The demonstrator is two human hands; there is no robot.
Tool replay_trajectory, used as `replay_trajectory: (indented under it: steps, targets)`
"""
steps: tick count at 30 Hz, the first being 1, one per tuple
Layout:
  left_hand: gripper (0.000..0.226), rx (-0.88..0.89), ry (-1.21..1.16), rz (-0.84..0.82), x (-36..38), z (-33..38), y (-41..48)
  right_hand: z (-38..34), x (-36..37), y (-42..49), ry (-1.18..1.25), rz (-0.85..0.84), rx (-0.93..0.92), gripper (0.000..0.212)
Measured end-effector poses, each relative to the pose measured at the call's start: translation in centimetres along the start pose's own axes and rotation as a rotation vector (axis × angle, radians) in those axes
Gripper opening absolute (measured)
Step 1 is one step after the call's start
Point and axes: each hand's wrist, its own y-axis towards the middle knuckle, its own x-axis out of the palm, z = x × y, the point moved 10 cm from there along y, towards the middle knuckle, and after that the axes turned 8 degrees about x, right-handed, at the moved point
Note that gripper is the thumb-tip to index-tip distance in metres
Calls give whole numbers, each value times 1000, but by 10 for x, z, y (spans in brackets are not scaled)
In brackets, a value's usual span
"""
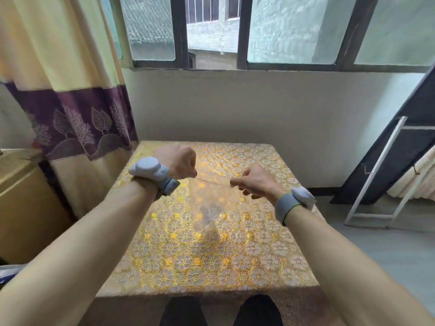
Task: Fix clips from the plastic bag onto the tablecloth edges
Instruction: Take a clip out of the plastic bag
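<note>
Two bare hands hold a clear plastic bag [210, 201] up above the middle of the tabletop, each pinching one end of its top edge. The left hand [177, 162] is curled into a loose fist, fingers pressed together on the bag's left corner; the right hand [255, 182] is likewise closed, thumb and fingers clamped on the right corner. Between them the top edge is stretched taut in a thin line, and the rest of the bag hangs down toward the person. Something dark shows through the plastic low in the bag, too blurred to make out.

Beneath lies the tablecloth [211, 252], gold with a pattern of pale flowers, covering the whole tabletop and falling over its near edge. Both forearms reach in from the lower corners, and each wrist wears a grey band with a pale block on it, the left wristband [153, 172] and the right wristband [294, 201]. A curtain [70, 90] with a purple leaf border hangs at the left, beside a window [211, 31] in the far wall.
</note>
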Motion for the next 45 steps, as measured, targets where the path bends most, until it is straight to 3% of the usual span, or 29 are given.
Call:
replay_trajectory:
  steps: [4,6,8,10,12,14,16,20,23,25,28,31,34,36,41,45]
  targets:
    - [19,38,25,88,-19,7,-6,34,30,-9,352,-193,114,27]
    - [20,82,31,36,2,24,-12,60,46,-10,356,-221,191,38]
    - [22,127,10,-79,39,39,-17,82,60,-13,301,-226,236,34]
    - [24,118,-272,-237,80,44,-23,98,66,-17,265,-193,249,30]
    - [33,55,-782,-352,109,50,-33,107,65,-20,273,-157,235,37]
    - [44,-60,-1056,-287,125,40,-37,112,64,-23,348,-150,192,42]
    - [46,-195,-1042,-210,148,21,-40,114,62,-29,420,-127,131,43]
    - [55,-416,-775,-239,210,-13,-58,115,64,-39,461,-73,55,30]
    - [65,-441,-669,-303,244,-11,-65,109,76,-45,441,-112,20,17]
    - [56,-424,-626,-248,241,-2,-65,107,84,-46,433,-133,7,14]
    - [32,-454,-740,-149,236,6,-66,109,98,-45,429,-199,15,19]
    - [26,-515,-921,-135,236,6,-70,113,109,-44,417,-229,23,25]
    - [24,-659,-1412,-115,238,13,-72,121,114,-39,435,-249,50,25]
    - [25,-671,-1608,-126,230,21,-70,127,121,-36,466,-294,90,23]
    - [27,-596,-1521,-109,213,18,-64,130,140,-34,428,-399,115,46]
    - [29,-609,-1641,-53,218,15,-60,119,143,-35,429,-452,103,62]
